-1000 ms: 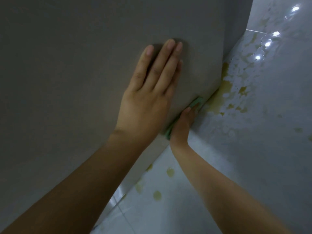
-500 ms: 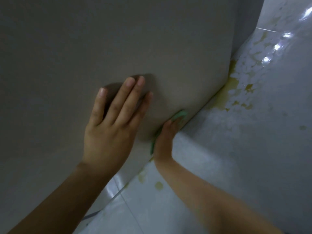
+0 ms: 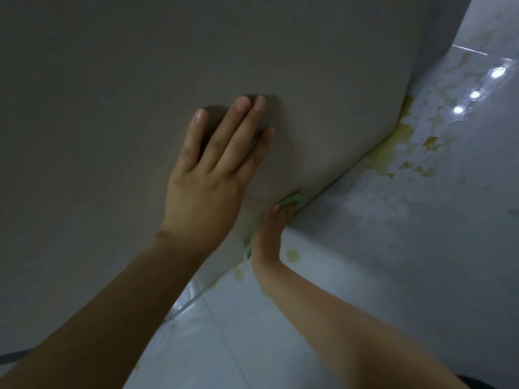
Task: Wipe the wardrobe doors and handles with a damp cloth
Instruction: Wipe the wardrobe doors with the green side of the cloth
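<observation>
A plain beige-grey wardrobe door (image 3: 118, 113) fills the left and upper part of the view, seen from above down to its bottom edge. My left hand (image 3: 209, 181) lies flat on the door with its fingers straight and spread. Lower down, my right hand (image 3: 271, 231) presses a green cloth (image 3: 293, 199) against the bottom part of the door, close to the floor. Only the cloth's top end and a sliver by the wrist show; the hand hides the rest. No handle is in view.
A glossy white tiled floor (image 3: 393, 248) runs along the door's bottom edge, with yellowish stains (image 3: 404, 136) beside the wardrobe corner and light reflections at the upper right. A dark side panel of the wardrobe (image 3: 438, 29) stands at the top right.
Over the last second both hands slid left along the door, then shifted back right. The cloth stays pressed low on the door under my right hand throughout.
</observation>
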Tool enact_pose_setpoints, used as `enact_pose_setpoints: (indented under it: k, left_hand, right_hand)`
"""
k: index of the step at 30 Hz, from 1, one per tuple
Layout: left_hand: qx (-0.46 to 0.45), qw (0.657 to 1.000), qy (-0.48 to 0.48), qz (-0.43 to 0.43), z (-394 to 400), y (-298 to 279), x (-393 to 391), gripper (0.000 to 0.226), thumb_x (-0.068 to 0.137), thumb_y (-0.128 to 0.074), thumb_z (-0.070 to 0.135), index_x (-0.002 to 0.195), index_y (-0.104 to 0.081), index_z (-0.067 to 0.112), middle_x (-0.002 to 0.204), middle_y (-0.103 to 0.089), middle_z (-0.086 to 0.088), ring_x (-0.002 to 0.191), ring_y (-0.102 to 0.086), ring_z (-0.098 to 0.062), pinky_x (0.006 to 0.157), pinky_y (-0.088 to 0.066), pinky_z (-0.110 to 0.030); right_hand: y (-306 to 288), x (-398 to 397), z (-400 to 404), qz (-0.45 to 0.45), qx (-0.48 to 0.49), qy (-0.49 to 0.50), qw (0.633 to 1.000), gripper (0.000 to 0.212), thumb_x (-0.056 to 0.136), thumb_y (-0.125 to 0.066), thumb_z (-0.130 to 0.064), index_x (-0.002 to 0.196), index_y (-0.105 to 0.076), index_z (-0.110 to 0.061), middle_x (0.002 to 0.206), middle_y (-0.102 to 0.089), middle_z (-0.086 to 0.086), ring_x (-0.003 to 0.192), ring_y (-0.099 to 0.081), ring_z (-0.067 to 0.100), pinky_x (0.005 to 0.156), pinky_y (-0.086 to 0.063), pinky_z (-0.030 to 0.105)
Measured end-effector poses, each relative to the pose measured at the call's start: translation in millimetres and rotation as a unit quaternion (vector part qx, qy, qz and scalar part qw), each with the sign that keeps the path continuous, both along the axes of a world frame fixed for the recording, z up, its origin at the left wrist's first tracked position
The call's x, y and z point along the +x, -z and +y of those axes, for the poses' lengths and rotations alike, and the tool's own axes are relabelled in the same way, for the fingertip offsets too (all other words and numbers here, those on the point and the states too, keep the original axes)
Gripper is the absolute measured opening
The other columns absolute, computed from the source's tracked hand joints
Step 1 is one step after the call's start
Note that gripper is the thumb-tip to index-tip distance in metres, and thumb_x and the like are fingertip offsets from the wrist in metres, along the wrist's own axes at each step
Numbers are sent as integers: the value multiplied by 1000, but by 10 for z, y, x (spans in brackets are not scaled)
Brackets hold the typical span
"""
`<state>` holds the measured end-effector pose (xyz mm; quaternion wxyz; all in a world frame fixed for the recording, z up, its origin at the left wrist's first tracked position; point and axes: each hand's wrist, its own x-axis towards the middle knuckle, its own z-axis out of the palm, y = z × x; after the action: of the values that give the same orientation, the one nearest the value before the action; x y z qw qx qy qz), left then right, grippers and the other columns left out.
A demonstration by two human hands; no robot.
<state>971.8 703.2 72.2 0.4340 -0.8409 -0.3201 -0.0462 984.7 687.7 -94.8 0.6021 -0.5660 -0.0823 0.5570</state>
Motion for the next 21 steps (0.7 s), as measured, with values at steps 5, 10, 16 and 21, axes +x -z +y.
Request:
enact_pose_setpoints:
  k: [5, 10, 16, 21]
  left_hand:
    - [6, 1000, -15, -21, -111, 43, -161, 52, 94, -53, 8, 144, -44, 16, 154, -22, -8, 141, -25, -24, 119, -1, -42]
    - [2, 999, -21, -32, -183, 70, -245, 54, 93, -56, 9, 145, -42, 16, 154, -23, -7, 141, -25, -23, 119, -2, -41]
    - [-5, 995, -84, -52, -397, -31, -525, 58, 96, -56, 13, 149, -34, 15, 155, -14, -10, 148, 2, -19, 119, 8, -41]
    - [-18, 987, -138, -77, -615, -65, -799, 61, 94, -55, 12, 150, -31, 11, 155, -12, -11, 147, 13, -16, 119, 8, -45]
  right_hand:
    - [191, 501, 261, -54, 3, 31, 998, 53, 106, -20, -32, 153, -3, -13, 160, -5, 4, 144, -16, 20, 115, -12, 23]
    - [-27, 481, 330, -134, 43, 71, 987, 60, 100, -21, -40, 151, -2, -14, 159, 1, 3, 148, -5, 20, 120, -2, 42]
    - [-382, -65, -44, -292, 255, 22, 922, 57, 103, -21, -38, 150, 3, -17, 154, 11, 11, 144, 10, 31, 119, 6, 42]
    - [-143, -60, -133, -504, 374, -49, 777, 43, 104, -21, -28, 146, -11, -29, 155, 24, -14, 144, 21, 18, 116, 14, 38]
